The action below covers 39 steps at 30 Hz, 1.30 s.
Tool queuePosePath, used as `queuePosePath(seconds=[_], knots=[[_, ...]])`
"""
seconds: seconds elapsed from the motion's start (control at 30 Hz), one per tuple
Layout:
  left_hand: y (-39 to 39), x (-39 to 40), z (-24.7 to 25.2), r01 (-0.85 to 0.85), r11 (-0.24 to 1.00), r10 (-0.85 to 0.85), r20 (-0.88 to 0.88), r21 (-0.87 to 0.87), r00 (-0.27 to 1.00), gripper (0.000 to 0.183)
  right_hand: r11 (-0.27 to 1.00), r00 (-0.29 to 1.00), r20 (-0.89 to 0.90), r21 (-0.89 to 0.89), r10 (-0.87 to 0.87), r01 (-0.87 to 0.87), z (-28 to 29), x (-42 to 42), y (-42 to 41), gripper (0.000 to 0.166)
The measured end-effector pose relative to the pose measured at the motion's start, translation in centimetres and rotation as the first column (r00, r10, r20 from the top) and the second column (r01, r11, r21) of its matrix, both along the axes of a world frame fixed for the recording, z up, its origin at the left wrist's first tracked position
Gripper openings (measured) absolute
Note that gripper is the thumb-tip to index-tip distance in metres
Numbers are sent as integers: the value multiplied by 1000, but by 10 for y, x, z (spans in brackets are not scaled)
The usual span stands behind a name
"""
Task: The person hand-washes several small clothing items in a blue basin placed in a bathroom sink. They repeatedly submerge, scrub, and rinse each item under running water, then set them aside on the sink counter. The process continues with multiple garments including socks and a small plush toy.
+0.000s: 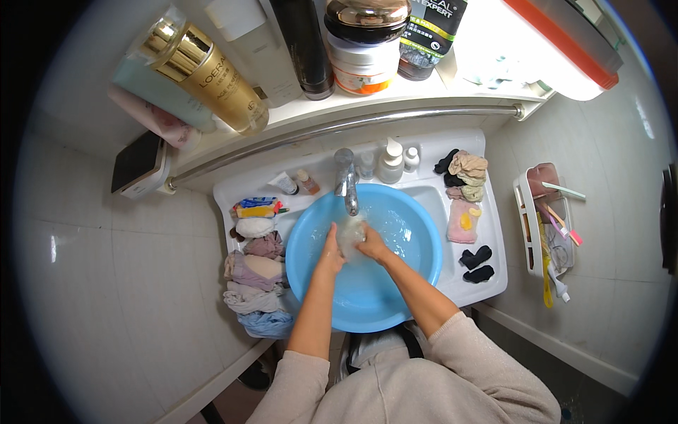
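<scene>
Both of my hands are over a light blue plastic basin with water in it, set on a white washbasin. Between them, just under the chrome faucet, is a pale, wet cloth item, blurred by running water. My left hand is at its left side, palm turned inward; whether its fingers grip the cloth is unclear. My right hand holds the cloth's right side with curled fingers. Folded garments lie in a row left of the basin. On the right are black socks, a pink cloth and more bunched socks.
A pump bottle and small bottles stand behind the basin. Above them run a metal rail and a shelf crowded with cosmetics. A white wall caddy with toothbrushes hangs at the right. A soft packet lies at the left.
</scene>
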<state>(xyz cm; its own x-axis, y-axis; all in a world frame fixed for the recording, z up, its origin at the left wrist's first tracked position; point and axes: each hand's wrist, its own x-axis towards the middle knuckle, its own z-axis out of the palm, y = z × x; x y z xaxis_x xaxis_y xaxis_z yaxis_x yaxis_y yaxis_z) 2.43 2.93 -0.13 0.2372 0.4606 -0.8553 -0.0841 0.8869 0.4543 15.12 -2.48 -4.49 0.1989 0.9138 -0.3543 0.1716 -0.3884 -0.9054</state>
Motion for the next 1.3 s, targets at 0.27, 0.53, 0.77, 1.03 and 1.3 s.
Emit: queuePosePath(seconds=[0.27,0.53,0.77,1.03,1.3], knots=[[-7,-9,16,-210,965,161,277,159,947,39,974,972,93,49,216,-221,142,-39,-22,24],[-18,-17,-47,-37,998,58,928,-48,367,27,916,898,417,400,-139,-44,117,-52,-19,24],[-35,-8,18,-202,956,176,135,212,975,45,1000,869,495,11,-31,29,89,12,-8,31],[-28,-32,28,956,239,-302,-923,169,238,85,893,586,678,-388,444,-228,126,58,-19,81],[-29,-16,8,998,-66,-521,-853,-12,-45,86,862,215,937,-142,276,-487,28,12,-6,63]])
